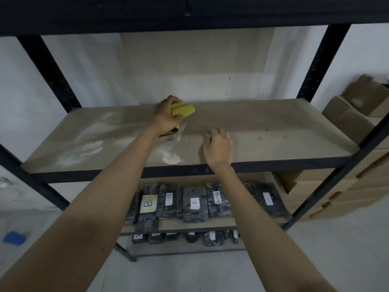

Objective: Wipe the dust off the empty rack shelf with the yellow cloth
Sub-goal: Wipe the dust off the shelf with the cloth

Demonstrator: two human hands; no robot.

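The empty rack shelf [273,131] is a tan board in a black metal frame, with pale dust smears on its left half and a white dust patch near the front edge. My left hand [166,115] grips the bunched yellow cloth [183,109] near the back middle of the board. Whether the cloth touches the board I cannot tell. My right hand [217,146] rests palm down on the board to the right, fingers curled and apart, holding nothing.
Black uprights [48,70] and an upper shelf [189,11] frame the opening. Lower shelves carry several dark wrapped packs with labels [193,203]. Cardboard boxes [355,114] are stacked to the right. A blue object [13,238] lies on the floor at left.
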